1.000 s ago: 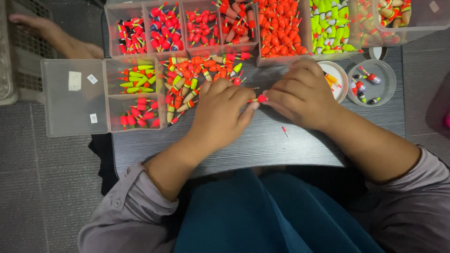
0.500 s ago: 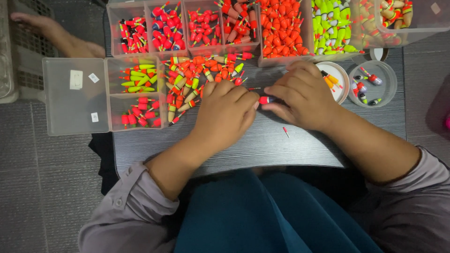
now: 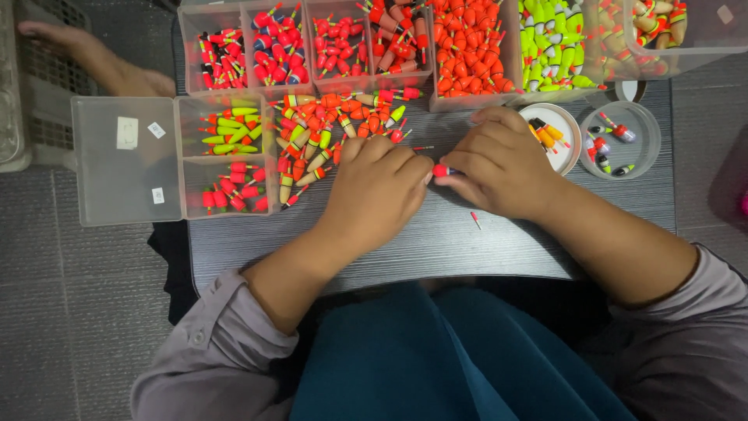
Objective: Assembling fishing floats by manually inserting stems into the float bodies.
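Two hands meet at mid-table. From the left, I see another person's hand [image 3: 93, 58] by the grey crate, then loose floats [image 3: 327, 136] heaped under my left hand [image 3: 378, 191], whose curled fingers pinch one end of a small red float [image 3: 441, 170]. My right hand [image 3: 499, 164] pinches the other end. I judge a slip could flick it away, or a wrist could scatter the heap.

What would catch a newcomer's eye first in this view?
The row of clear plastic compartment boxes along the far edge of the dark grey table, packed with bright red, orange and neon-yellow fishing floats. Next, the left hand and right hand meeting at the table's middle, pinching one small red float between them, beside a loose heap of floats.
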